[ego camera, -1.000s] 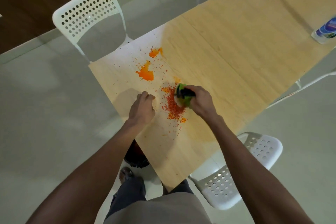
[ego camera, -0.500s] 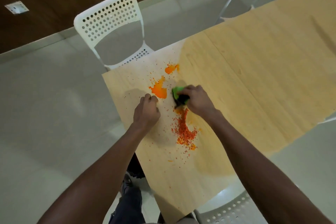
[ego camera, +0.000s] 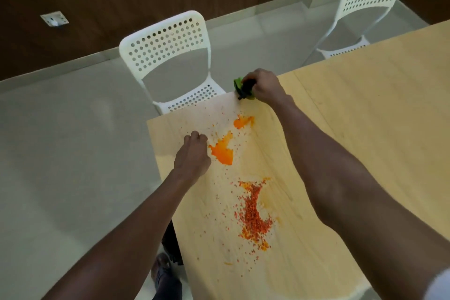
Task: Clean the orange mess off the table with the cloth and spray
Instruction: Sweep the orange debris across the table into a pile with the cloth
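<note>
Gripping a green cloth [ego camera: 239, 83] at the table's [ego camera: 365, 114] far edge, right hand [ego camera: 264, 86] curled round it, left hand [ego camera: 193, 154] fisted, nothing held, rested beside the orange mess [ego camera: 222, 150].

- The right hand [ego camera: 264, 86] holds the cloth [ego camera: 241, 85] at the table's [ego camera: 365, 117] far edge.
- The mess [ego camera: 222, 151] lies just right of the left hand [ego camera: 193, 156].
- A chair [ego camera: 170, 56] stands beyond both hands.

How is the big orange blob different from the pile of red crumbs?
The orange blob looks smooth, wet and bright orange; the red crumbs are grainy, darker and scattered. The blob lies beside the left hand; the crumbs lie nearer the person. Both sit on the table.
</note>
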